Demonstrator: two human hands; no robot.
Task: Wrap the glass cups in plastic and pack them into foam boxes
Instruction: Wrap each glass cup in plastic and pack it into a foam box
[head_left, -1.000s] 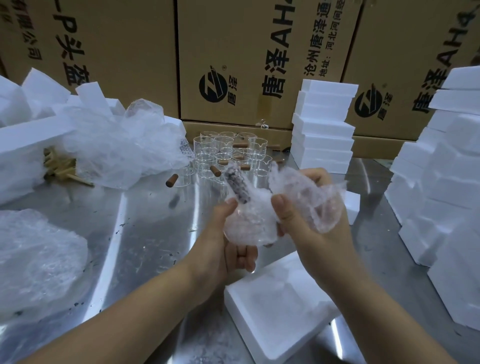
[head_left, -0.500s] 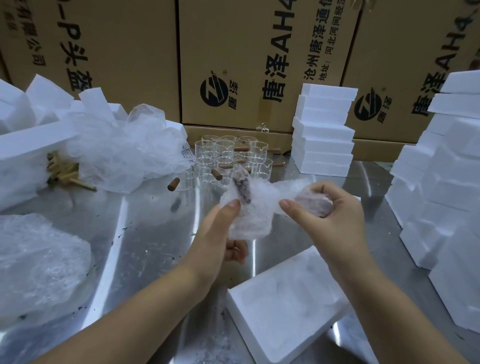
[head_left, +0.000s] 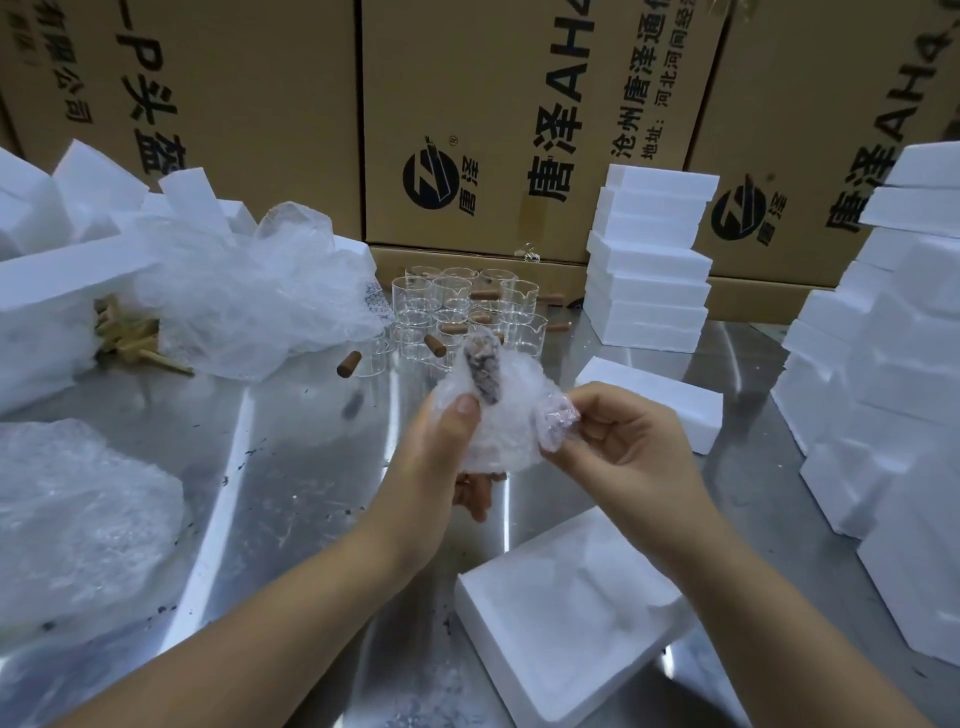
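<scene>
A glass cup wrapped in bubble plastic (head_left: 501, 421) is held above the metal table (head_left: 291, 467), its dark wooden handle sticking up through the wrap. My left hand (head_left: 441, 457) grips the bundle from the left, thumb on its front. My right hand (head_left: 623, 441) pinches the loose end of the plastic at the bundle's right side. An open foam box half (head_left: 566, 618) with a moulded hollow lies on the table just below my hands. Several bare glass cups (head_left: 462, 312) with wooden handles stand behind.
Foam box stacks (head_left: 649, 265) stand at the back, and more foam pieces (head_left: 893, 389) pile up along the right. One foam lid (head_left: 654, 400) lies right of my hands. Plastic sheets (head_left: 244, 296) and a bubble wrap heap (head_left: 67, 509) sit left. Cardboard cartons (head_left: 519, 119) wall off the back.
The loose flap of plastic that my right hand held up has been pulled down and folded in against the bundle. Both hands have lowered slightly with the cup.
</scene>
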